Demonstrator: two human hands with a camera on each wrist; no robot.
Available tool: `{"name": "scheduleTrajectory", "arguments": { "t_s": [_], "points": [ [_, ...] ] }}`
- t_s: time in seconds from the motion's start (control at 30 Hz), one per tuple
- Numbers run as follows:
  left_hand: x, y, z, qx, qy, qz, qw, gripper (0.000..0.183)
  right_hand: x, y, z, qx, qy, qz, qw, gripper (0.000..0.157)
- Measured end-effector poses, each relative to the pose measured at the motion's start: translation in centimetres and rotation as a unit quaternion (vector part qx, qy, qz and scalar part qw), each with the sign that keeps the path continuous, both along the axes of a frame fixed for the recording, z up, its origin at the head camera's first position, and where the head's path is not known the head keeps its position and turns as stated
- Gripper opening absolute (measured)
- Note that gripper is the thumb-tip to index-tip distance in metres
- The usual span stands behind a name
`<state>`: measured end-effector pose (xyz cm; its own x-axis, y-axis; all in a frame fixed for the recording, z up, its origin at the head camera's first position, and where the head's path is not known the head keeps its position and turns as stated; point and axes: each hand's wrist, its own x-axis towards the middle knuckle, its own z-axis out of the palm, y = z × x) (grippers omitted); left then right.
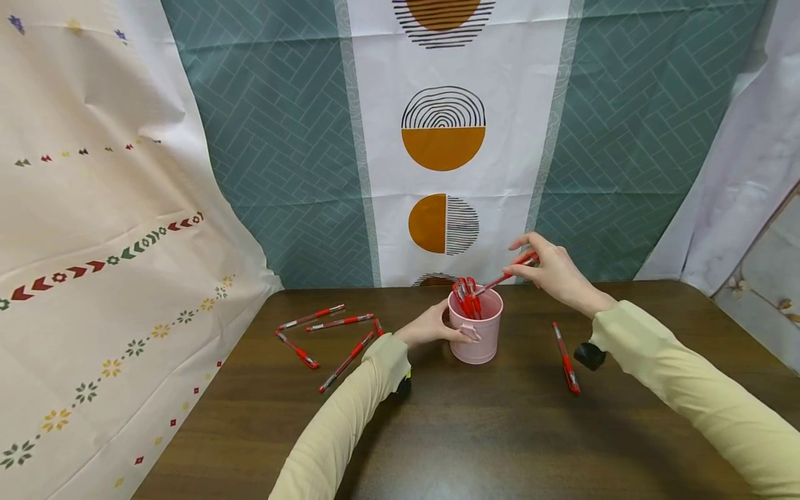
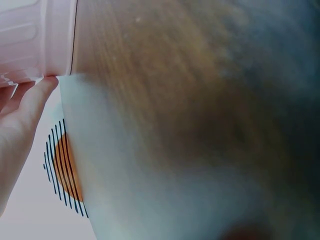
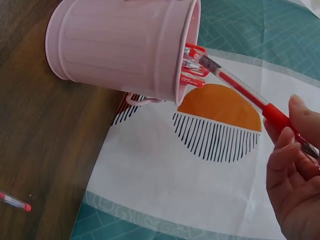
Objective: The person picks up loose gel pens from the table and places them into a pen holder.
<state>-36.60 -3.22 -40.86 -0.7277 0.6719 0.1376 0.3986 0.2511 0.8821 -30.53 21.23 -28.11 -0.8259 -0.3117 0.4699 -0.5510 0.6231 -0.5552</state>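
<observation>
Over the right side of the bucket's mouth, the right hand (image 1: 553, 272) pinches a pen (image 1: 494, 283) between thumb and fingers, one finger raised above it. That pen slants down leftward, its low end at a bunch of pens (image 1: 467, 298) leaning inside the bucket (image 1: 484, 347); whether it touches them, I cannot tell. They crowd the left part of the mouth, right where the low end points. The left hand (image 1: 431, 326) grips the bucket's left side, thumb across the front near a small tab, the other fingers mostly hidden behind. The bucket stands upright on the table (image 1: 475, 430). Nearer the right forearm lies a lone pen (image 1: 566, 359), beside a black wrist piece (image 1: 590, 355). Left of the left hand, four pens (image 1: 346, 362) lie scattered, well apart from the bucket; a fifth pen (image 1: 378, 328) is partly covered by the left sleeve (image 1: 356, 403). Behind everything hangs a patterned cloth (image 1: 512, 173).
</observation>
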Motion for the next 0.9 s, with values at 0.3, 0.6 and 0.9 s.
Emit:
{"name": "scheduleTrajectory", "arguments": {
  "t_s": [0.3,0.6,0.9],
  "points": [
    [-0.2,0.0,-0.2,-0.002,0.004,-0.003,1.0000,0.070,-1.0,-0.6,0.7,0.064,-0.070,0.036,0.995,0.015],
    [-0.1,-0.1,0.3,0.005,-0.023,-0.014,0.9996,0.074,-1.6,-1.3,1.2,0.115,-0.089,0.047,0.988,0.014],
    [0.0,-0.1,0.2,0.000,-0.022,-0.011,0.9997,0.074,-2.6,-2.3,0.6,0.155,-0.020,0.071,0.985,0.025]
  ]
}}
